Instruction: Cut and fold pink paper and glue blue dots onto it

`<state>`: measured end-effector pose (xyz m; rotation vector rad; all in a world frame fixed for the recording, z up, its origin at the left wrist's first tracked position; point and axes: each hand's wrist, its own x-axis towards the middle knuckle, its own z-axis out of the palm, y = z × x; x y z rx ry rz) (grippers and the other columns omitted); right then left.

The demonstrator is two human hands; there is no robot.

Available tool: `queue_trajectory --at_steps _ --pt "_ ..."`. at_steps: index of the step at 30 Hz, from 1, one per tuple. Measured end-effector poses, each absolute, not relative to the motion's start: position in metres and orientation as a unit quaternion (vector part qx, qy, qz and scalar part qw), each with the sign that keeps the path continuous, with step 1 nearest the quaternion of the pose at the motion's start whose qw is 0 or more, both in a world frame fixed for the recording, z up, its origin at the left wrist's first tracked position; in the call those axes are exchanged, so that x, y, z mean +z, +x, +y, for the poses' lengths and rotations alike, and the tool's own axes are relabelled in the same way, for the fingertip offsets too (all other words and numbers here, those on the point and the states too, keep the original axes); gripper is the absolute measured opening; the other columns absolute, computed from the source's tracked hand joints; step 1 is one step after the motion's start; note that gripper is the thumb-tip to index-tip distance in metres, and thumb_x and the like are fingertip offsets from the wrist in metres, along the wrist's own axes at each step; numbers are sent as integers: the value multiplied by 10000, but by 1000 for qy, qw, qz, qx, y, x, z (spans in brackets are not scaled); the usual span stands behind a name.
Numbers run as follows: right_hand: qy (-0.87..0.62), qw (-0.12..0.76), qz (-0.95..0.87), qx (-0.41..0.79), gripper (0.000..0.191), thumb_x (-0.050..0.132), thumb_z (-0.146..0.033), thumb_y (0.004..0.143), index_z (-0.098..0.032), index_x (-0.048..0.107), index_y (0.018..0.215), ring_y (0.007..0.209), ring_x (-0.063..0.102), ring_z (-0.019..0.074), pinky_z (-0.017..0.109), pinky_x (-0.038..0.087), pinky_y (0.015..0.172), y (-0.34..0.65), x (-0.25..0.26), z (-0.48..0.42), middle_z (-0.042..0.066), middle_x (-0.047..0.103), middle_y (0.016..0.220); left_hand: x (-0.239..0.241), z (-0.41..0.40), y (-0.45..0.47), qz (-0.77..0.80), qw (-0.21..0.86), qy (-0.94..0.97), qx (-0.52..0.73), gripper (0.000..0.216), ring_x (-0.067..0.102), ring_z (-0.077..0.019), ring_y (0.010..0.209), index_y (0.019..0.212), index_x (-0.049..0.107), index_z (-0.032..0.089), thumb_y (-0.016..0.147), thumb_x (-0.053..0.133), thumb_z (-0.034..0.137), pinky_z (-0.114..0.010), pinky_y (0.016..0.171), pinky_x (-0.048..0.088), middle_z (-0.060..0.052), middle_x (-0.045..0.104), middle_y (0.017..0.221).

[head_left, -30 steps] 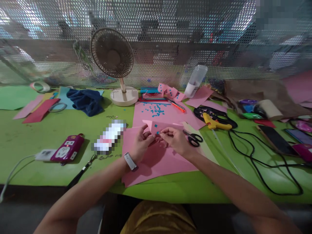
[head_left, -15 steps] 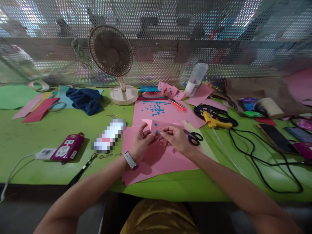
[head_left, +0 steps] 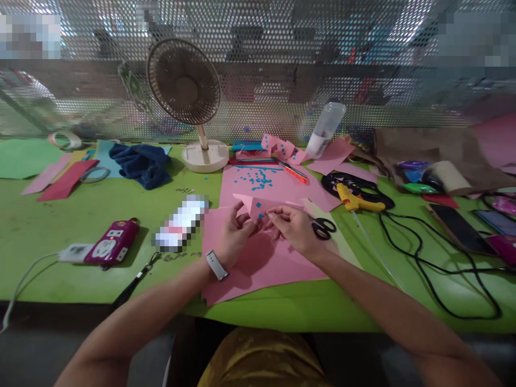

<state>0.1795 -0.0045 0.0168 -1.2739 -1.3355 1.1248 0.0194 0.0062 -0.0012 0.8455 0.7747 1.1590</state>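
We're up at the person's head, a single view looking forward and steeply down: fingers (head_left: 283, 212) near the centre, fairly close, table (head_left: 48, 220) stretching wide either side of them, mesh (head_left: 258, 105) farther off beyond, clothing (head_left: 262, 357) nearest, below them.

Left hand (head_left: 235, 236) and right hand (head_left: 296, 230) close together, fingertips nearly meeting.
Left fingers curl, thumb pointing inward; right thumb and index finger pinch together. Left forearm (head_left: 169, 298) and right forearm (head_left: 363, 290), both sleeveless, slant inward.
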Motion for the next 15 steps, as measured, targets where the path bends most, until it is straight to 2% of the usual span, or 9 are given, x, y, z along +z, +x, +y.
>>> queue_trajectory --at_steps 4,15 --pt "-523 466 -544 462 297 633 -431 797 -150 633 895 408 570 87 212 498 387 179 17 -5 18 696 682 -3 6 20 345 680 389 517 608 664 -132 805 1237 393 241 746 743 164 -350 868 505 9 677 888" --pt "-507 465 -546 478 272 663 -421 776 -159 637 846 440 582 88 211 519 397 177 15 -6 10 682 680 -7 5 22 349 657 406 531 604 674 -142 776 1245 420 248 745 746 157 -367 848 533 44 618 821"
